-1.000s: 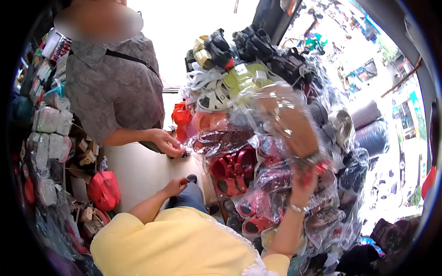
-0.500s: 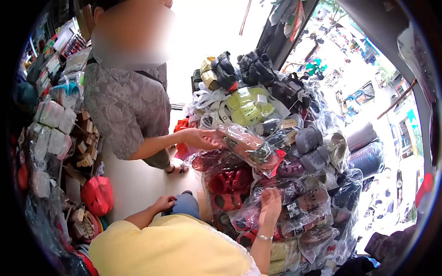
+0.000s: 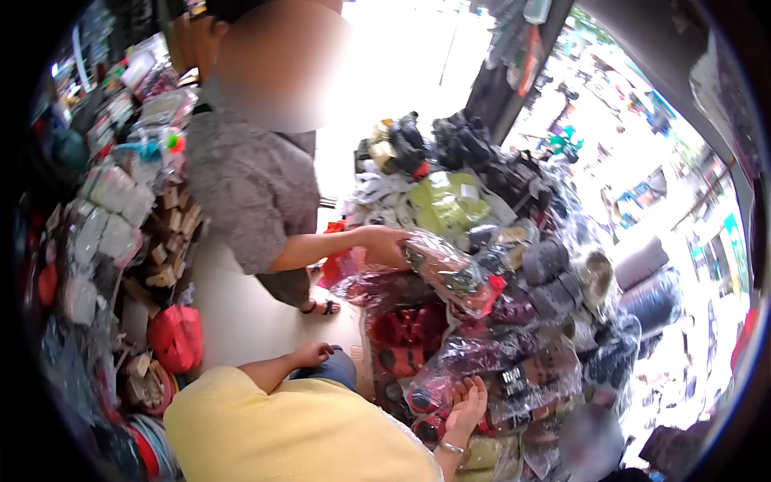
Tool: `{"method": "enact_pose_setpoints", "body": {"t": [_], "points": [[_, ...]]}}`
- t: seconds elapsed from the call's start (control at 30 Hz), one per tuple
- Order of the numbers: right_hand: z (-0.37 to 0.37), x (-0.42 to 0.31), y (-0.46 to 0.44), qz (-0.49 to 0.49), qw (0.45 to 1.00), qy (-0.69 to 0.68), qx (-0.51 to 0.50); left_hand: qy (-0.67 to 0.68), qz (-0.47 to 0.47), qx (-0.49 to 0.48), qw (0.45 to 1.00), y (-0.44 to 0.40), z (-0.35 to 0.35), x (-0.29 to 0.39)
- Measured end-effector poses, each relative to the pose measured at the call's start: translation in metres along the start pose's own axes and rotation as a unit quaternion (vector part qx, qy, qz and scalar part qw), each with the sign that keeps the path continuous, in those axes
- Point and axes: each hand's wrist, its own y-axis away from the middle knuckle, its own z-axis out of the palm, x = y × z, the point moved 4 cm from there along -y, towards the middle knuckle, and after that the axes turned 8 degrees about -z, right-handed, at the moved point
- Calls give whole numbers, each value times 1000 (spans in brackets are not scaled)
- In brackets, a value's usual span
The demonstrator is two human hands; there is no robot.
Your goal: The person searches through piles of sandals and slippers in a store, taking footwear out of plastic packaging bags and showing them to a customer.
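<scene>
My left hand [image 3: 313, 353] rests by my knee in blue-grey trousers [image 3: 329, 368], its fingers loosely spread and holding nothing. Over the pile of plastic-wrapped shoes, my right hand [image 3: 466, 406] is held palm up with a bracelet at the wrist, fingers apart and nothing in them. Beside it lie bagged dark shoes with red parts [image 3: 434, 398] and a bagged pair [image 3: 542, 381]. Across from me, another person's hand [image 3: 385, 245] grips the end of a clear-bagged pair of shoes [image 3: 450, 273] with a red corner. Red shoes [image 3: 409, 325] lie below that bag.
Grey clogs [image 3: 550, 277], a lime-green bagged item [image 3: 450, 201] and black shoes [image 3: 462, 136] are stacked on the pile. To the left are a red bag [image 3: 175, 337], cardboard boxes [image 3: 173, 237] and wrapped packets [image 3: 116, 193]. The other person [image 3: 249, 185] stands on the pale floor [image 3: 233, 313].
The view has shifted, so most things sit further right and lower. My right hand has turned its palm upward and lowered slightly. The other person still holds the bagged shoes.
</scene>
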Motion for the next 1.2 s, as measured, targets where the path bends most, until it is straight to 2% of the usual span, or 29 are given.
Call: {"method": "enact_pose_setpoints", "body": {"t": [0.13,0.27,0.33,0.37,0.4,0.47,0.5,0.53,0.57,0.6,0.63,0.67,0.7,0.73,0.8,0.87,1.0,1.2], "points": [[1,3,-6,11,1000,-4,-10,-20,-5,8,1000,8,10,-26],[6,-10,-9,28,999,1,-19,26,-82,26,996,24,-4,-22],[5,-34,-21,58,991,63,-101,25,-87,26,996,24,-9,-21],[8,-55,-28,44,982,124,-135,20,-92,22,995,27,-9,-22],[7,-72,-34,23,973,194,-125,20,-95,22,995,27,-7,-28],[2,-91,-59,-108,934,298,-166,43,-87,30,995,20,-4,-36],[2,-91,-63,-109,933,300,-167,45,-87,30,995,18,-3,-36],[7,-99,-66,-260,825,476,-158,40,-91,34,994,15,-2,-35],[18,-104,-64,-394,664,620,-140,37,-98,38,994,15,-2,-36],[10,-89,-70,-394,663,619,-145,40,-102,40,993,15,2,-39],[-10,-60,-79,-389,609,679,-130,46,-100,47,993,13,6,-44],[-27,-39,-85,-382,550,734,-112,52,-97,54,992,9,9,-48],[-25,-32,-77,-445,443,772,-102,55,-98,55,992,7,9,-50],[-27,-30,-78,-446,441,771,-105,74,-115,67,988,7,11,-55],[-22,-36,-72,-395,509,758,-101,90,-138,76,983,7,14,-71],[-25,-34,-73,-399,506,758,-102,102,-145,111,978,3,16,-90],[-21,-37,-71,-400,512,754,-100,135,-205,89,965,6,20,-117],[-22,-37,-72,-397,517,752,-98,118,-238,96,959,10,27,-137]]}}
